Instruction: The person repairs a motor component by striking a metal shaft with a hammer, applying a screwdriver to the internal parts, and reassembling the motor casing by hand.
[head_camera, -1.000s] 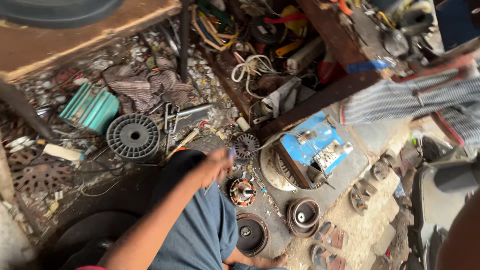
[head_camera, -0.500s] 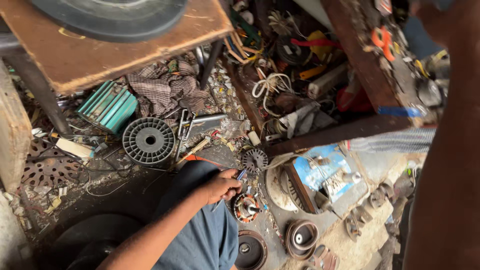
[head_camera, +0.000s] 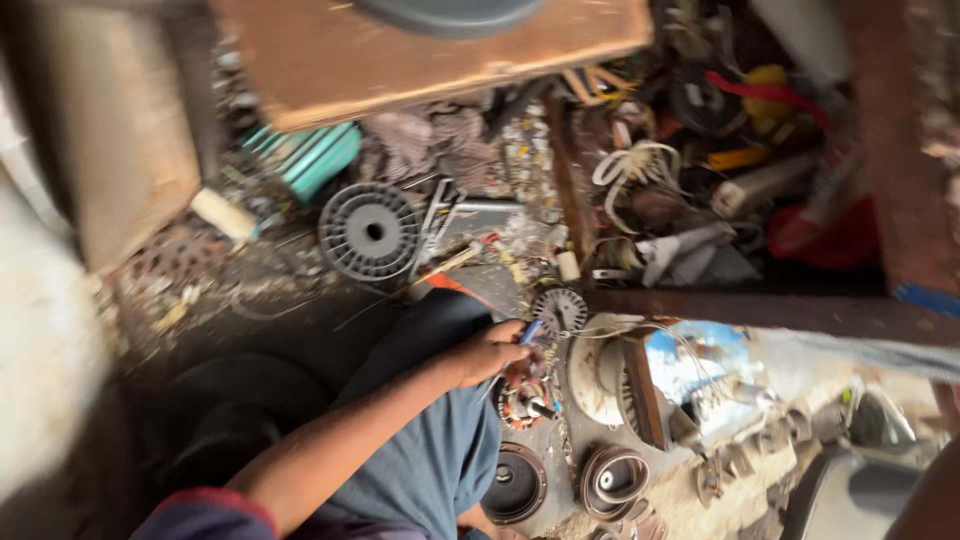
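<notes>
Floor: dirty workshop floor (head_camera: 250, 300), littered with scrap, wire offcuts and motor parts; frame is motion-blurred
Overhead: wooden board (head_camera: 400, 50) top of view, dark round object on it, cut off by the edge
Left hand: left hand (head_camera: 490, 352) reaches from lower left across a knee in blue trousers (head_camera: 430, 440); fingers closed around a thin tool with a blue handle (head_camera: 530, 332); tip hidden in blur
Right hand: only a dark sliver at the bottom-right corner, maybe an arm; can't tell hand state
Work piece: small motor stator with copper windings (head_camera: 522, 400) on the floor, directly under the left hand; touching or just beside the fingers, can't tell which
Close by: small grey toothed disc (head_camera: 560, 310) just above the hand; large pale round housing (head_camera: 600, 375) to its right, touching a blue-and-white panel (head_camera: 690, 365)
Foreground: two dark round caps (head_camera: 515, 485) (head_camera: 612, 480) below the stator, apart from each other
Further off: grey slotted plastic wheel (head_camera: 370, 230) up-left of the hand, well apart; teal ribbed casing (head_camera: 310, 155) beyond it, by the board
Right side: rusty shelf (head_camera: 700, 300) holding tangled white cord (head_camera: 630, 165), red and yellow bits, pale tube
</notes>
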